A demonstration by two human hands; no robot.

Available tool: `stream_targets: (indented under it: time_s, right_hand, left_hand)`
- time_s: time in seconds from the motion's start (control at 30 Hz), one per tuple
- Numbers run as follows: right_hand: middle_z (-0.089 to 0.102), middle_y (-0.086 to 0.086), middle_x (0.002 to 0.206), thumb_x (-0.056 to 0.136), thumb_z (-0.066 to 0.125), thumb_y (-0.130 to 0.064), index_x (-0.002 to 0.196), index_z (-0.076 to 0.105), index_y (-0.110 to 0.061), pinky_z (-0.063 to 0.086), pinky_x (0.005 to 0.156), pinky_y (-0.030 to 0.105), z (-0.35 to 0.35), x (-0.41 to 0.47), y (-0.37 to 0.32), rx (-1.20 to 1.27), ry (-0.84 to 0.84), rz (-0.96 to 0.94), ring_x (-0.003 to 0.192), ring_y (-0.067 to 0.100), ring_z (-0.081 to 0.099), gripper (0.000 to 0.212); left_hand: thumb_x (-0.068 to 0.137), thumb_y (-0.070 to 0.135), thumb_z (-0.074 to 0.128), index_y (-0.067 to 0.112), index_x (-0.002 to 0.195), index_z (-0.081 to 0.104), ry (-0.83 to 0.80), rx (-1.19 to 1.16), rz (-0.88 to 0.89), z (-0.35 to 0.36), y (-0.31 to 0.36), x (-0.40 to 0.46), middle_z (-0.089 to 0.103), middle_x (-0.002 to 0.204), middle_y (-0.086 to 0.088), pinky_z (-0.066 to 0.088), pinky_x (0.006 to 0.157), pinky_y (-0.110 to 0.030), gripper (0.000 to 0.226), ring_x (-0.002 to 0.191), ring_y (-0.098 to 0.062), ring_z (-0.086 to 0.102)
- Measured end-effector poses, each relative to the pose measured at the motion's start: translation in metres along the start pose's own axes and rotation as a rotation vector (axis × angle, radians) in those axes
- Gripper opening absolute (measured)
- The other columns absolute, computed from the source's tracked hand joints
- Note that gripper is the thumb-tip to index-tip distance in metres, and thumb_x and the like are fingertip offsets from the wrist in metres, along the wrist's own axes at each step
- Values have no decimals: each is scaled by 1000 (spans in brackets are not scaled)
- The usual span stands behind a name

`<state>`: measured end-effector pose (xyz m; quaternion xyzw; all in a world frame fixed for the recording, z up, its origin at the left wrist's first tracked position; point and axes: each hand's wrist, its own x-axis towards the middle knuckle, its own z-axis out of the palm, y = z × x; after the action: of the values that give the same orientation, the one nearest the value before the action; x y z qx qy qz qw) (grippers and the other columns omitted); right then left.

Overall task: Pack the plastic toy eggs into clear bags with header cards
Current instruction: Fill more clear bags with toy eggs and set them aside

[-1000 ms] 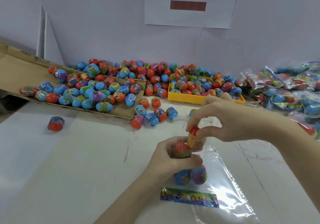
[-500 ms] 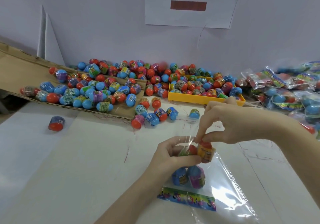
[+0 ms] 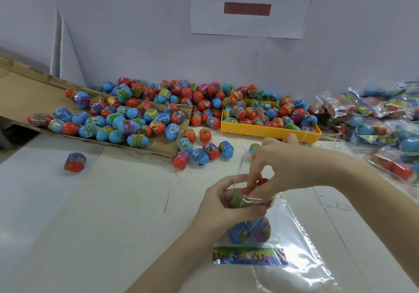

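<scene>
- Left hand (image 3: 223, 204) is gripping the clear bag (image 3: 254, 222) around a red-topped egg (image 3: 241, 196).
- Right hand (image 3: 278, 168) is pinching another red egg (image 3: 262, 181) at the bag's mouth.
- Two blue eggs (image 3: 249, 231) are lying above the header card (image 3: 249, 256).

Your left forearm enters from bottom centre, angled up and right. Your left hand (image 3: 226, 202) sits mid-frame, fingers curled, thumb across front, gripping clear bag (image 3: 260, 215) with eggs inside. Your right forearm comes in from right edge, wrist bent down. Your right hand (image 3: 278, 166) sits just above left, fingertips (image 3: 254, 180) pinched downward at bag mouth, touching left hand.
</scene>
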<state>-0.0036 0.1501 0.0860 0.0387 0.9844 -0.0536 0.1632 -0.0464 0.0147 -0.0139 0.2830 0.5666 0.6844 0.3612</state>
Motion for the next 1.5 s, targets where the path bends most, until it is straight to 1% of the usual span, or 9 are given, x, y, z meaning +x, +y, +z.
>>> stream_targets:
  time_s: [0.2, 0.33, 0.43, 0.53, 0.63, 0.77, 0.93, 1.07, 1.5]
  right_hand:
    - [46, -24, 95, 45, 45, -70, 71, 57, -47, 14, 81, 31, 7, -9, -5, 151, 220, -51, 104, 6, 30, 36]
    - [47, -21, 101, 64, 69, -48, 90, 52, -43, 30, 103, 47, 2, -8, 3, 369, 461, 11, 104, 7, 46, 32]
    - [56, -19, 93, 74, 69, -34, 111, 55, -31, 46, 89, 21, 5, -3, 1, 422, 352, -11, 89, -2, 56, 39]
    - [61, -18, 71, 80, 66, -19, 84, 64, -27, 41, 64, -1, 10, -1, 0, 535, 427, -91, 68, -10, 58, 9]
    - [62, -18, 64, 80, 66, -14, 73, 62, -31, 39, 63, -2, 13, -2, 1, 595, 489, -113, 65, -9, 58, 18]
    - [60, -18, 64, 81, 65, -13, 73, 61, -31, 40, 65, -1, 13, -4, -3, 598, 478, -153, 64, -9, 58, 20]
    - [62, -15, 70, 80, 67, -19, 85, 64, -28, 48, 70, 15, 16, -5, -8, 413, 586, -171, 63, -2, 58, 11]
    - [68, -3, 77, 72, 72, -29, 81, 74, -22, 32, 71, 36, 25, -6, -10, -40, 895, -217, 73, 17, 61, 11]
    - [65, -5, 70, 74, 68, -29, 71, 75, -24, 27, 76, 37, 28, -5, -19, -323, 937, -254, 73, 20, 59, 9]
  left_hand:
    - [68, 1, 77, 28, 89, 63, 39, 37, 7, 1, 0, 0, 72, 75, 14, 50, 60, -11, 37, 75, 1, 67]
    - [66, 6, 80, 29, 97, 63, 35, 28, -45, 1, 0, -2, 73, 87, 9, 54, 65, -16, 43, 83, -6, 69]
    - [62, 5, 82, 31, 98, 63, 40, 28, -65, 0, 1, 0, 73, 94, 2, 56, 69, -20, 48, 88, -13, 69]
    - [63, 6, 82, 33, 98, 62, 8, 29, -55, 1, 2, -3, 74, 90, 6, 53, 63, -16, 48, 83, -7, 69]
    - [63, 30, 82, 35, 98, 61, 19, 19, -24, 3, 3, 1, 70, 97, 14, 51, 65, -12, 41, 89, 0, 66]
    - [81, 47, 51, 26, 92, 63, 195, -35, 9, 0, 12, 11, 69, 98, 11, 49, 63, -13, 26, 85, -4, 64]
    - [79, 29, 58, 25, 82, 69, 308, -12, 240, -2, 11, -1, 74, 80, 10, 49, 61, -10, 13, 72, -5, 68]
    - [85, 17, 57, 27, 79, 70, 332, -7, 251, -3, 8, 0, 73, 73, 10, 49, 56, -10, 17, 67, -6, 68]
    - [89, 11, 53, 32, 82, 67, 402, 108, 348, -1, 7, -4, 71, 72, 15, 49, 61, -9, 26, 74, -3, 66]
